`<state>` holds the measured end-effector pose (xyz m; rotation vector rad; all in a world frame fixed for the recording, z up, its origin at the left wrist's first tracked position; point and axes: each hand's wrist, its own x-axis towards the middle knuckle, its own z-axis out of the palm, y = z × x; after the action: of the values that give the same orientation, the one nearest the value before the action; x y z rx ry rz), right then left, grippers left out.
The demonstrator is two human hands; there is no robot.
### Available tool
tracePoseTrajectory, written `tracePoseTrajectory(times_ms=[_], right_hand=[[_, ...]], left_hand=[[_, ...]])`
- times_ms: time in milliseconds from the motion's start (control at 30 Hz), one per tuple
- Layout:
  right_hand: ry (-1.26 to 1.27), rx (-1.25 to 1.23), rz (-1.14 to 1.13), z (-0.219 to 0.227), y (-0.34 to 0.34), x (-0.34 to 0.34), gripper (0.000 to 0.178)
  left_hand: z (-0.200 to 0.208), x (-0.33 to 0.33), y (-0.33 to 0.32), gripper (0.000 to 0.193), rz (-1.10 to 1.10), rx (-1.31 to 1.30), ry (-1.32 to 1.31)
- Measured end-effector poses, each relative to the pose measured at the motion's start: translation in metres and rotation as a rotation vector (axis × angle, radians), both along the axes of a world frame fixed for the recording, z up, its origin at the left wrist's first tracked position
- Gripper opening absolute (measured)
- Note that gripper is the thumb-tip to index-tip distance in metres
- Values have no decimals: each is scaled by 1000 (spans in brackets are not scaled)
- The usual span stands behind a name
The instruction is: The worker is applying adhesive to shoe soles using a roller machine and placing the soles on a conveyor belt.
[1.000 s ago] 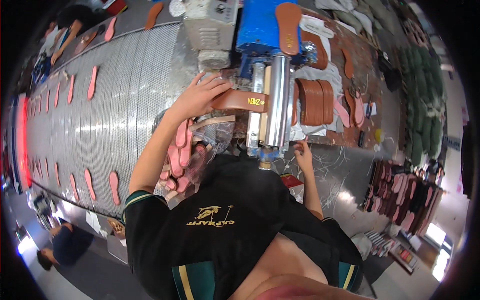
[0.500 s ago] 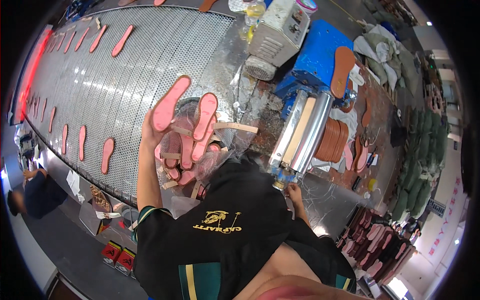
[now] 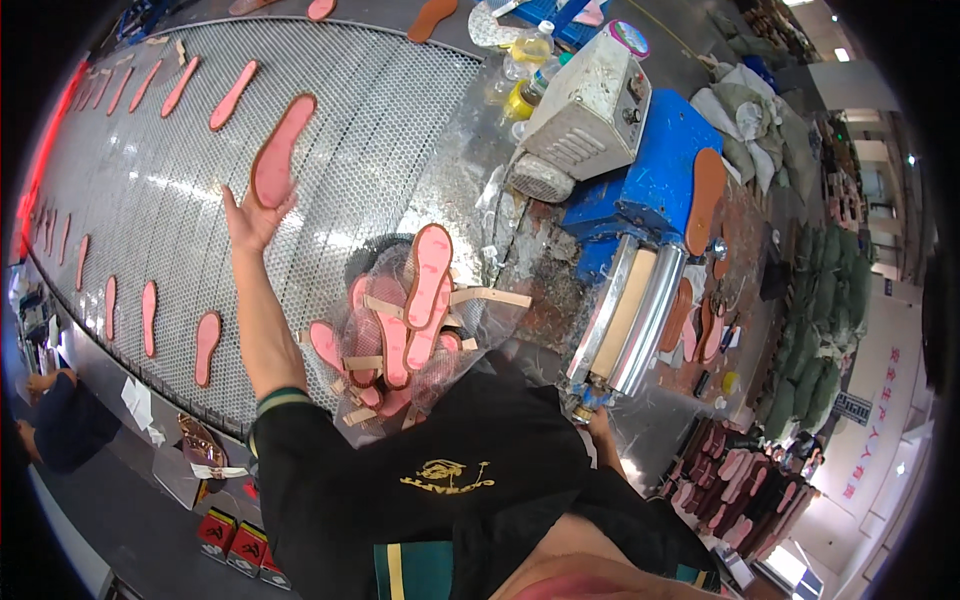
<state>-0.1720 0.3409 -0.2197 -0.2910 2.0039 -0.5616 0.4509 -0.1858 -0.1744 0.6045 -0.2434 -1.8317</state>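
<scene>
My left hand (image 3: 256, 226) reaches over the mesh conveyor (image 3: 390, 150), thumb and fingers spread. A pink insole with a brown rim (image 3: 283, 150) lies at its fingertips, its near end overlapping them; no grip on it shows. Closer to my body, a pile of pink insoles (image 3: 432, 275) rests on crumpled clear plastic (image 3: 375, 325) with pale strips (image 3: 490, 296) among them. My right hand (image 3: 600, 428) is low beside the near end of a roller machine (image 3: 618, 315); its fingers are mostly hidden there.
Several insoles (image 3: 208, 348) lie spaced along the conveyor. A blue machine housing (image 3: 660, 160) and a grey motor box (image 3: 585, 105) stand ahead right, with bottles (image 3: 530, 50) beside them. A rack of insoles (image 3: 745, 490) is at right. Another person (image 3: 75, 420) is at far left.
My left hand has moved forward and left over the conveyor with the insole, and its fingers have spread. My right hand stays by the roller end. The view has shifted slightly.
</scene>
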Motion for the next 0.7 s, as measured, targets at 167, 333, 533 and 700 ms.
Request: tracePoseTrajectory(times_ms=[167,333,533,700], right_hand=[[124,-125,120,-38,33,-18,27],[69,-81,422,-67,90,-70,12],[245,-145,664,-54,105,-78,21],[377,-213,843,-43,84,-59,28]], left_hand=[[-98,37,-14,71,-12,526,-419],[-157,22,-2,64,0,503,-763],[-154,-16,-41,76,-172,-269,-2093],[-118,-39,-73,80,-364,-301,-2262]])
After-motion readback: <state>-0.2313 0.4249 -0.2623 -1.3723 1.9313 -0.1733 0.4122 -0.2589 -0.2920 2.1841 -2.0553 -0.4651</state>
